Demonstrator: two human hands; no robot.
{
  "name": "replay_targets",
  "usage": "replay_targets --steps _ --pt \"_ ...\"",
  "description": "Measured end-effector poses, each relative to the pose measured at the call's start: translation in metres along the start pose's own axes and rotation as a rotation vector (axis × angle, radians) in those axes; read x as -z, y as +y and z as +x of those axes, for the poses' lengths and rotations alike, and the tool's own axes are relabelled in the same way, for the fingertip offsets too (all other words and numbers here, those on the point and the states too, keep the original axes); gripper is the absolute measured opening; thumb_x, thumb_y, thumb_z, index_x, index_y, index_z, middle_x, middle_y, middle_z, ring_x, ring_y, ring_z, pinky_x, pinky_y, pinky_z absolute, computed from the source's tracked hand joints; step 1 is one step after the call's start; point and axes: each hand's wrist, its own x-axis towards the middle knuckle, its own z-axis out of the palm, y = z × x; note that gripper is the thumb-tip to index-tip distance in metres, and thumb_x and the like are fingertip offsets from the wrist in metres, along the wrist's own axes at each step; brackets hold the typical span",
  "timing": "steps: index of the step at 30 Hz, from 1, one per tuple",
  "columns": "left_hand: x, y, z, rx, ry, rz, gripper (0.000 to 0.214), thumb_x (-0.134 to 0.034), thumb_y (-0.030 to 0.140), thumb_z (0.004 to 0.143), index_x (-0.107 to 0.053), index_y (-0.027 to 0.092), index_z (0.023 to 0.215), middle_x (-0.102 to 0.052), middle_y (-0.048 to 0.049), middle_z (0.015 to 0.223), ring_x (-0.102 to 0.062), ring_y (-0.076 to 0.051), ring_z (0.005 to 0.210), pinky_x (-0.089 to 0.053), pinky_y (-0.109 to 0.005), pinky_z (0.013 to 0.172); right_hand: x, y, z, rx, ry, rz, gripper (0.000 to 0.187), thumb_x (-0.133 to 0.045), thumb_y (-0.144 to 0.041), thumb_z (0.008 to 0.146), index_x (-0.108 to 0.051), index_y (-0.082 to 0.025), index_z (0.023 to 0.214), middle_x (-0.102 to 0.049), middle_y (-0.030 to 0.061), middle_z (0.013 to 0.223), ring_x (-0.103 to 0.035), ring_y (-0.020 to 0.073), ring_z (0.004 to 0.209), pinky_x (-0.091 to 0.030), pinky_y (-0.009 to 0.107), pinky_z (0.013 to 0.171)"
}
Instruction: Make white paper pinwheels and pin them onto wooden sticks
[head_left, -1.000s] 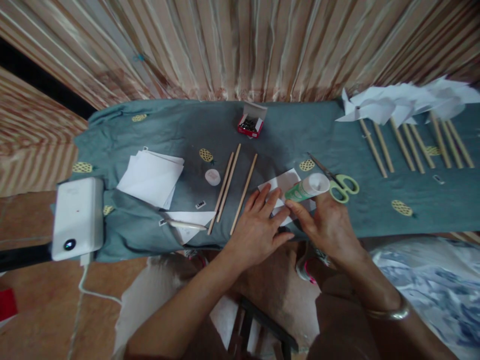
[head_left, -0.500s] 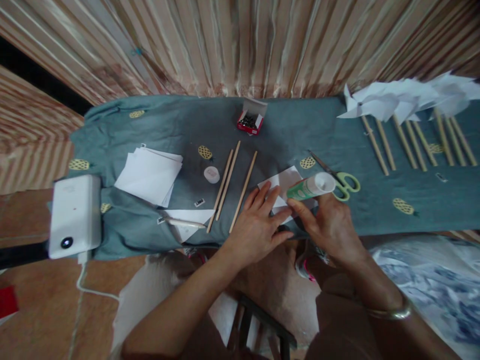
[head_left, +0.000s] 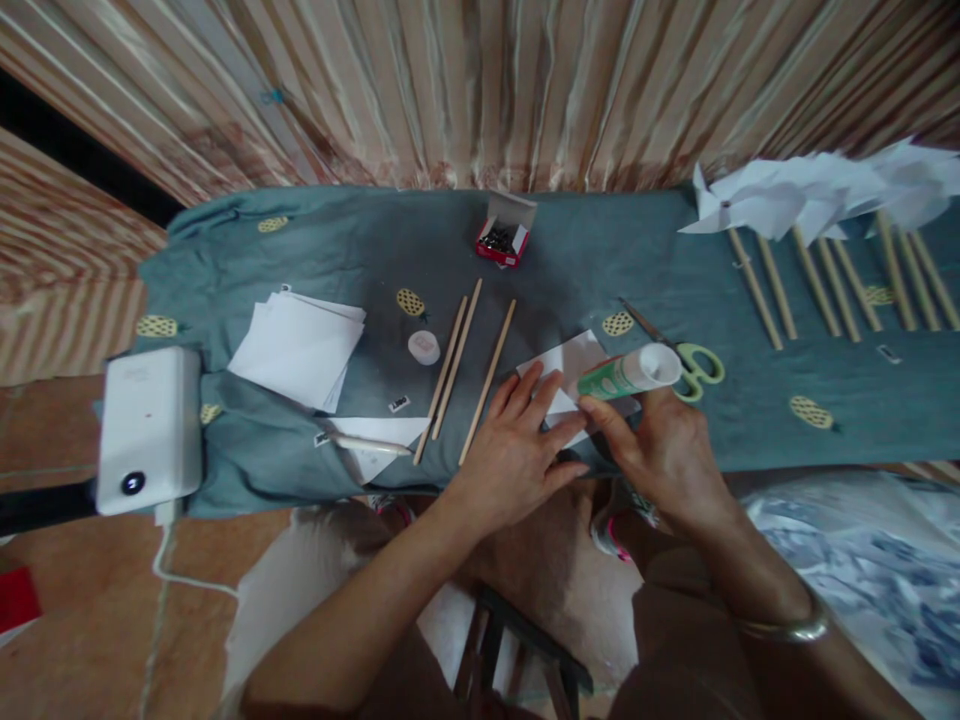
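Observation:
Near the table's front edge, my left hand [head_left: 521, 440] lies with its fingers spread on a piece of white paper [head_left: 574, 355] that has cut or folded flaps. My right hand [head_left: 664, 440] is closed around a green and white glue stick [head_left: 622, 372], tilted with its lower end down at the paper. The fingers partly cover the glue tip and the paper's middle. Just behind the right hand lie scissors [head_left: 697, 370] with light green handles. Left of my left hand are several thin wooden sticks [head_left: 487, 385] and a white round cap [head_left: 424, 347].
At the back stands an open red box [head_left: 501, 240] of small metal pieces. White paper pinwheels [head_left: 810, 195] on sticks lie at the right. Stacked paper squares [head_left: 296, 345], a white pen [head_left: 371, 445] on paper and a white device [head_left: 150, 430] with a cable are at the left.
The glue stick and my right hand have shifted very slightly to the right. My left hand stays pressed on the paper.

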Motion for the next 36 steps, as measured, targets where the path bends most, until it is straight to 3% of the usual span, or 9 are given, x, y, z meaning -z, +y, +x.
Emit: replay_targets --steps 24,36 --pt "-0.0004 -0.0001 0.0007 0.002 -0.002 -0.004 0.048 -0.058 0.045 0.085 -0.057 0.019 0.126 -0.035 -0.0193 0.149 -0.02 -0.036 0.143 -0.024 -0.057 0.112 -0.0012 0.0011 0.0063 -0.062 -0.014 0.011 0.042 -0.045 -0.056 0.09 -0.058 -0.017 0.096 -0.067 0.0105 0.082 -0.066 0.0274 0.077 -0.048 0.035 0.062" --pt "0.0004 0.0003 0.0007 0.003 0.002 -0.018 0.046 -0.058 0.045 0.085 -0.056 0.022 0.125 -0.035 -0.016 0.15 -0.02 -0.035 0.143 -0.026 -0.06 0.11 -0.0038 -0.0003 0.0092 -0.065 -0.005 0.029 0.042 -0.045 -0.056 0.09 -0.058 -0.016 0.095 -0.068 0.0116 0.083 -0.067 0.0281 0.08 -0.049 0.036 0.064"
